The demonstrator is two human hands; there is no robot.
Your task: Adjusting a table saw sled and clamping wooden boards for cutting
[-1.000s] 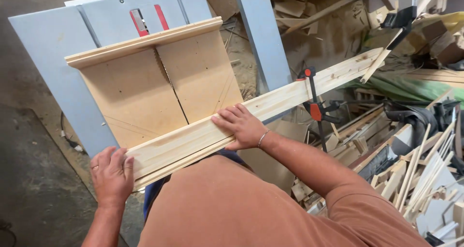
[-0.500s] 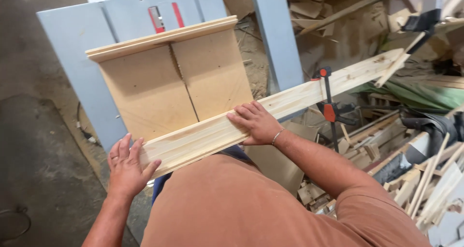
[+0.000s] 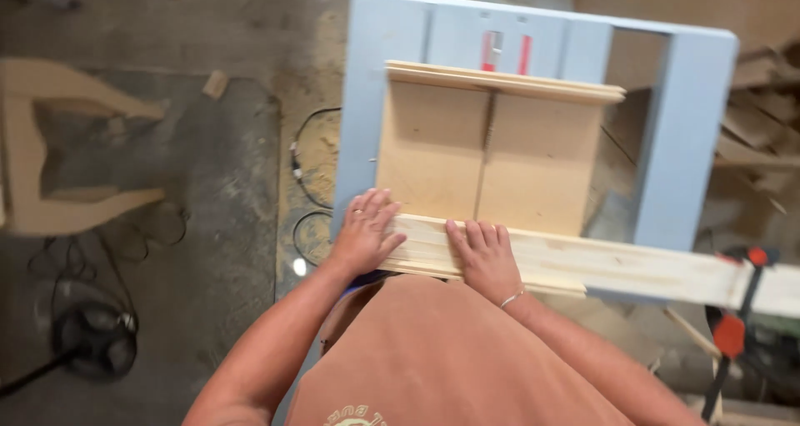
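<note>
Pressing flat with fingers spread, left hand point(image 3: 364, 233) and right hand point(image 3: 487, 258) cover the long board point(image 3: 617, 268).

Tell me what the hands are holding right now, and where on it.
Both hands press flat on the long wooden board: the left hand at its left end, the right hand just beside it. Neither grips around it.

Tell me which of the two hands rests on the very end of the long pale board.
The left hand: it covers the long pale board at its left end. The right hand lies flat further along the board, with wood showing on both sides of it.
</note>
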